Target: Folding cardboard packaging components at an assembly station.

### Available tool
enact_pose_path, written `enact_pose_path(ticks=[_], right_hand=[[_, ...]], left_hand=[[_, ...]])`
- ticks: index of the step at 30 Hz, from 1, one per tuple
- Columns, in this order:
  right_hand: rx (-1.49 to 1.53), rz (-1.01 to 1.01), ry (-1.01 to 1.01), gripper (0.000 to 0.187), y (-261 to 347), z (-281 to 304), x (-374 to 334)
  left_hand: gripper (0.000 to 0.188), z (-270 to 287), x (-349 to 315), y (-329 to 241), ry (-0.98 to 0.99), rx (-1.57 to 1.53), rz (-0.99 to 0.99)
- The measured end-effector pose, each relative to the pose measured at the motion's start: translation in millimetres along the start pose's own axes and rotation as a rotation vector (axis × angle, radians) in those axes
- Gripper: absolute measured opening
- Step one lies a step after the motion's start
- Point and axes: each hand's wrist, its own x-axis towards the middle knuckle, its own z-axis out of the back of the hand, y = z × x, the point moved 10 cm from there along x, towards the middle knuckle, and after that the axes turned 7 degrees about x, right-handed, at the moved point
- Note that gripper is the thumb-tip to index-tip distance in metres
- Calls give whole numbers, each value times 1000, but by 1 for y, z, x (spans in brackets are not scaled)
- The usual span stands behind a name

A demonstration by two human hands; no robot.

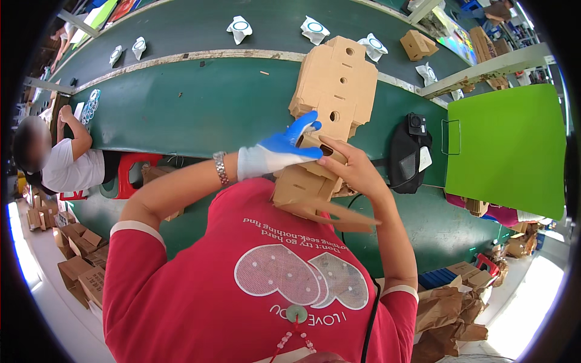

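Note:
A brown cardboard box blank (302, 186), partly folded up, is between my hands close to my chest. Its lower flap is smeared by motion. My left hand (284, 148), in a blue and white glove, grips the upper left part with thumb and fingers apart around a raised wall. My bare right hand (356, 168) closes on the right side, its fingertips at the wall beside a dark opening. Just beyond lies a stack of flat die-cut cardboard blanks (336, 81) with round holes, its near end partly covered by my hands.
White-wrapped pieces with blue rings (239, 28) lie on the dark conveyor (181, 37) behind the green table (200, 109). To the right are a black bag (407, 154) and a bright green panel (505, 151). A co-worker (66, 157) sits at left by a red stool (128, 175).

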Motion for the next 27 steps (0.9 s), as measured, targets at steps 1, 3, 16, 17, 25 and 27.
enact_pose_path(ticks=[1,3,16,17,25,27], right_hand=[[1,2,-4,51,4,0,-2],[40,34,-31,52,13,0,-4],[-48,145,-119,45,24,-7,-11],[-102,186,-125,43,27,-8,-9],[-336,330,-192,31,48,-15,0],[-411,346,-195,29,50,-18,3]], left_hand=[[72,-1,-2,4,3,4,-2],[59,10,-11,2,-187,749,-206],[38,13,-4,4,-254,441,-313],[38,18,-3,-5,-181,420,-288],[56,12,12,-29,233,860,-26],[57,11,18,-30,177,846,-161]])
